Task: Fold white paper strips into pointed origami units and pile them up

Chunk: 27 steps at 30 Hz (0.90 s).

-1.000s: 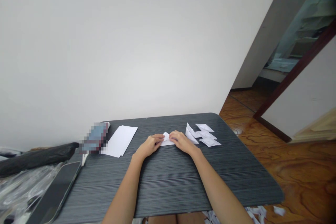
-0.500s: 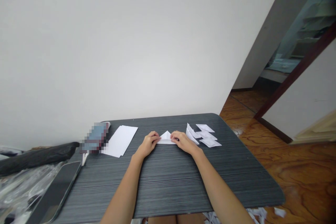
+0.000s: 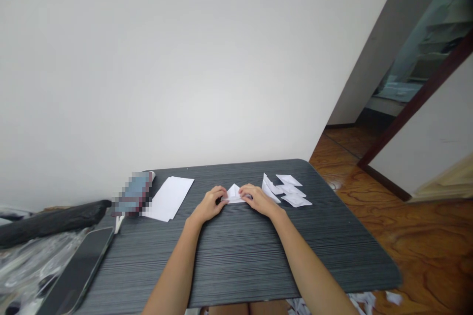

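A small piece of folded white paper (image 3: 233, 194) lies on the dark table between my hands, a pointed peak facing the wall and a straight edge facing me. My left hand (image 3: 213, 202) pinches its left end with thumb and fingers. At the opposite end, my right hand (image 3: 255, 199) grips the paper the same way, its fingertips curled over the edge. Just right of that hand are several folded white paper pieces (image 3: 290, 190), some flat and some standing up. Left of my left hand rests a short stack of plain white sheets (image 3: 171, 198).
A blurred-out bluish item (image 3: 133, 194) sits at the table's back left. Nearer me, a dark smartphone (image 3: 79, 270) lies by the left edge, beside clear plastic wrapping (image 3: 33, 266) and a long black bundle (image 3: 55, 222). White paper scraps (image 3: 364, 300) lie below the table's front edge.
My fingers have shifted slightly on the folded paper, the left thumb now tucked lower at its end. The paper's lower edge looks a little more raised. Nothing else has moved.
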Each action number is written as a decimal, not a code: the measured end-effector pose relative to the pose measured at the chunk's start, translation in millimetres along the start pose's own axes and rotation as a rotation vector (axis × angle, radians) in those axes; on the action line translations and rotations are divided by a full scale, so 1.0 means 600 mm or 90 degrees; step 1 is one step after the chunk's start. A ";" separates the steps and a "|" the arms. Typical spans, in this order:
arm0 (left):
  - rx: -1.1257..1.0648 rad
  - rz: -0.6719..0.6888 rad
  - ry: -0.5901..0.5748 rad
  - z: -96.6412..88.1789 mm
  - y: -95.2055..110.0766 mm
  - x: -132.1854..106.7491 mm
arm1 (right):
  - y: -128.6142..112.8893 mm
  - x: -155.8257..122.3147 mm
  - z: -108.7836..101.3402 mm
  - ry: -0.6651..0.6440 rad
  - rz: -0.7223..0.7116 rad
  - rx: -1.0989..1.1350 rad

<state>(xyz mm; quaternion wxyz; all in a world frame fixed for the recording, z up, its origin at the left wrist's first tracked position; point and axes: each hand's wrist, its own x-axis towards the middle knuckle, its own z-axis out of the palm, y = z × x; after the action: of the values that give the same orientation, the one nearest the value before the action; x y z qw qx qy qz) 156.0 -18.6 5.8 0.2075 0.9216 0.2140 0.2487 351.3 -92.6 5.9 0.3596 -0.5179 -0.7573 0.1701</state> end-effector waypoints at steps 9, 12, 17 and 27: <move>0.017 -0.125 0.019 0.006 -0.007 0.009 | 0.013 0.006 0.010 0.042 0.054 0.020; 0.064 -0.154 0.026 0.013 -0.003 0.011 | 0.019 0.006 0.016 0.051 0.088 0.001; 0.204 -0.202 0.019 0.025 0.014 0.009 | 0.011 0.005 0.024 0.069 0.119 -0.047; 0.241 -0.097 -0.042 0.031 0.041 0.014 | -0.033 0.005 0.055 0.028 0.065 -0.250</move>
<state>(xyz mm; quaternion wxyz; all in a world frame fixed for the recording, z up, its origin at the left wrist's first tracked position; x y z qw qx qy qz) 180.1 -39.5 6.2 0.0556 0.9331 0.3187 0.1571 313.8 -94.6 -2.8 0.2591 -0.6196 -0.7405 0.0257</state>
